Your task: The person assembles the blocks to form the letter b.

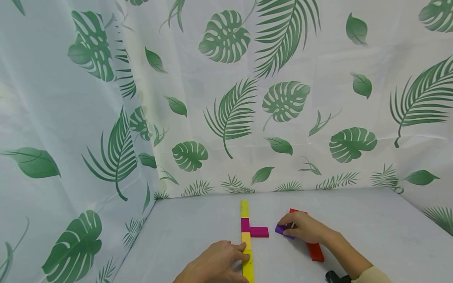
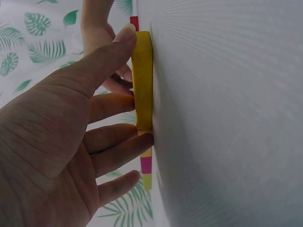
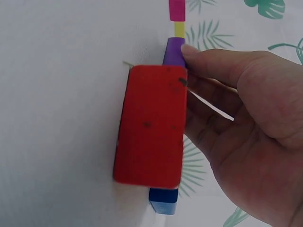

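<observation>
Block row: yellow and magenta pieces run from near you toward 12 o'clock; a magenta side block (image 1: 259, 232) branches off toward 3 o'clock.
Left hand: your left hand (image 1: 219, 257) lies with fingers fairly straight, not clenched, touching the near yellow block (image 1: 248, 269); it seems to steady the row.
Right hand: your right hand (image 1: 305, 227) pinches the purple block (image 1: 282, 229), which sits at 3 o'clock from the side block, a gap between them, its long side slanting from 10 toward 4.
Red pieces: they show at 11 and 5 o'clock from your right hand, which hides whether they join.
Step in hand: probably extending the branch.
Next move: likely calls for sliding purple toward 9 o'clock, squaring its end against magenta, then releasing gently without nudging the row.
</observation>
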